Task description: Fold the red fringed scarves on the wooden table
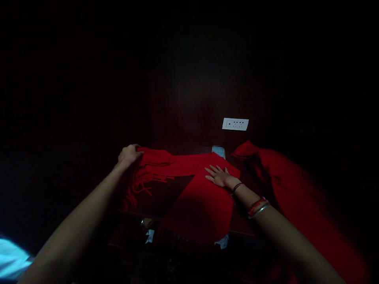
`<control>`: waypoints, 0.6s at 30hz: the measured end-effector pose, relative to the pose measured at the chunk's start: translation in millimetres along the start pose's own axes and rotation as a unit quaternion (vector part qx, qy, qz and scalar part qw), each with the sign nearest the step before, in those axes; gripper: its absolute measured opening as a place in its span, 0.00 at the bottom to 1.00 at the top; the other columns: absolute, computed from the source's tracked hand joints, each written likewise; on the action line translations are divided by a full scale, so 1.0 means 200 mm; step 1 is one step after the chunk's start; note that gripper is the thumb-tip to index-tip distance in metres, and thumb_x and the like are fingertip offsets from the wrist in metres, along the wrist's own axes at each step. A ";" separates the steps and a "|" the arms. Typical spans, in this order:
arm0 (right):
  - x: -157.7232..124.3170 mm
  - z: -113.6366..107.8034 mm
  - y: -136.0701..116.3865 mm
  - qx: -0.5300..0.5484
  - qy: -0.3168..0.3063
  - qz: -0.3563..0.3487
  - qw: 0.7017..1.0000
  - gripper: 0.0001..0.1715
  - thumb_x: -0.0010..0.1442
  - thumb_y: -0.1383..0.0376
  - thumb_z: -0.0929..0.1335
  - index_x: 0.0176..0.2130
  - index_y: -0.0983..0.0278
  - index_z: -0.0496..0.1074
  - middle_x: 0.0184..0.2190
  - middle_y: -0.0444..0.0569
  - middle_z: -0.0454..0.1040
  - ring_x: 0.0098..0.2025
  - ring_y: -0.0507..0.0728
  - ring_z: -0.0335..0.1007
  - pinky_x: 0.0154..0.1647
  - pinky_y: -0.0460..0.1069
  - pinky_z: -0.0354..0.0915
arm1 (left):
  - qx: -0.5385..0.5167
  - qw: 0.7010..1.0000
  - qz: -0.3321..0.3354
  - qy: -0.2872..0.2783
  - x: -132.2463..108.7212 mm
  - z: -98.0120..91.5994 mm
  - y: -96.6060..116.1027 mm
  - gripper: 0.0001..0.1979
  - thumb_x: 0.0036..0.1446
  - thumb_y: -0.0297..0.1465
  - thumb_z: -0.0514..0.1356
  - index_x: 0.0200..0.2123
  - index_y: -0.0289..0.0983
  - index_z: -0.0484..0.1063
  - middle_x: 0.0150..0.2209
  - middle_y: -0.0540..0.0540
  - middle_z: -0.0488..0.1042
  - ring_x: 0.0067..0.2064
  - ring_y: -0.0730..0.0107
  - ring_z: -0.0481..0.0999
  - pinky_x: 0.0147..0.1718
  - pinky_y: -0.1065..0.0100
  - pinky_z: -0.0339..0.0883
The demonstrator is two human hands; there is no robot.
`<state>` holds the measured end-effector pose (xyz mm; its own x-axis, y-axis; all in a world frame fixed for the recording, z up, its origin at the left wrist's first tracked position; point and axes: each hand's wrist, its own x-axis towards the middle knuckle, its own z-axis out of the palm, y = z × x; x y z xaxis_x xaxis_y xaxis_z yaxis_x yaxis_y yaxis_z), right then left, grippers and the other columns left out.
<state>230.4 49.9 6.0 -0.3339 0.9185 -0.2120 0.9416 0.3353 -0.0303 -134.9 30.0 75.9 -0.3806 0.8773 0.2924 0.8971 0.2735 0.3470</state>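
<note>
A red fringed scarf (204,205) lies bent across a dark tabletop, one end running left and the other hanging over the front edge. At the left end, my left hand (129,155) has its fingers closed on the scarf, near a tangle of fringe. My right hand (218,176) rests flat on the scarf at its bend, fingers spread, with bands and a bracelet on the wrist. To the right, another large red cloth (293,189) drapes down from the table; whether it joins the scarf I cannot tell.
A white socket panel (235,124) is set in the dark wall behind. A small pale blue item (218,151) lies behind the scarf. Below the dark table edge (139,214) are pale scraps (149,236). Bright fabric (12,258) shows at lower left. Most surroundings are too dark to make out.
</note>
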 end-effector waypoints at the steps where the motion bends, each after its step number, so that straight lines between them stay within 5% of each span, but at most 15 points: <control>1: 0.00 0.00 -0.01 -0.004 -0.004 0.003 1.000 0.36 0.54 0.44 0.46 0.58 0.52 0.38 0.60 0.44 0.34 0.59 0.65 0.28 0.52 0.67 0.31 | 0.000 0.999 0.008 0.038 0.00 -0.06 0.06 0.19 0.47 0.39 0.54 0.44 0.41 0.66 0.40 0.42 0.71 0.40 0.58 0.70 0.34 0.64 0.64; 5: 0.01 -0.01 -0.02 -0.006 -0.006 0.015 1.000 0.34 0.55 0.45 0.46 0.58 0.51 0.37 0.60 0.43 0.34 0.59 0.64 0.28 0.52 0.67 0.33 | -0.035 0.973 0.057 0.222 -0.03 -0.29 0.34 0.20 0.53 0.38 0.49 0.48 0.40 0.61 0.44 0.41 0.66 0.45 0.57 0.66 0.40 0.61 0.61; 7: 0.00 0.00 -0.03 0.002 0.002 0.020 1.000 0.34 0.55 0.45 0.46 0.58 0.51 0.38 0.60 0.43 0.34 0.59 0.65 0.28 0.52 0.67 0.34 | -0.036 0.961 0.085 0.260 -0.06 -0.32 0.45 0.19 0.55 0.37 0.46 0.50 0.38 0.59 0.45 0.40 0.65 0.45 0.58 0.65 0.41 0.61 0.60; 9: 0.00 0.00 -0.03 0.016 0.012 0.022 1.000 0.34 0.54 0.45 0.47 0.58 0.52 0.39 0.60 0.45 0.35 0.59 0.65 0.29 0.52 0.67 0.36 | -0.004 0.964 0.145 0.222 -0.11 -0.28 0.53 0.19 0.55 0.36 0.45 0.49 0.39 0.59 0.44 0.40 0.66 0.44 0.59 0.66 0.40 0.62 0.61; 13: -0.01 -0.02 -0.03 0.041 0.035 0.000 0.999 0.35 0.55 0.47 0.53 0.57 0.59 0.47 0.59 0.51 0.41 0.59 0.65 0.35 0.52 0.64 0.41 | 0.110 0.956 0.271 0.007 -0.23 -0.01 0.57 0.16 0.52 0.33 0.49 0.46 0.41 0.63 0.39 0.42 0.68 0.40 0.60 0.69 0.34 0.64 0.64; 16: -0.01 -0.05 -0.02 0.043 0.047 -0.016 0.998 0.32 0.54 0.53 0.59 0.54 0.67 0.55 0.56 0.56 0.51 0.56 0.62 0.47 0.53 0.54 0.48 | 0.132 0.953 0.254 -0.101 -0.27 0.17 0.50 0.18 0.51 0.33 0.51 0.47 0.42 0.62 0.42 0.42 0.68 0.41 0.60 0.69 0.34 0.65 0.64; 18: -0.02 -0.06 -0.02 0.044 0.049 -0.025 0.998 0.32 0.53 0.55 0.60 0.53 0.69 0.56 0.54 0.57 0.55 0.54 0.59 0.52 0.52 0.49 0.51 | 0.107 0.963 0.216 -0.119 -0.23 0.20 0.42 0.18 0.51 0.34 0.50 0.47 0.42 0.62 0.44 0.43 0.68 0.43 0.61 0.68 0.35 0.67 0.63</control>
<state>226.6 46.7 18.3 -0.3800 0.9182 -0.1124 0.9221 0.3664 -0.1243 -32.9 27.5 55.9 0.0770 0.9861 0.1471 0.9957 -0.0837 0.0400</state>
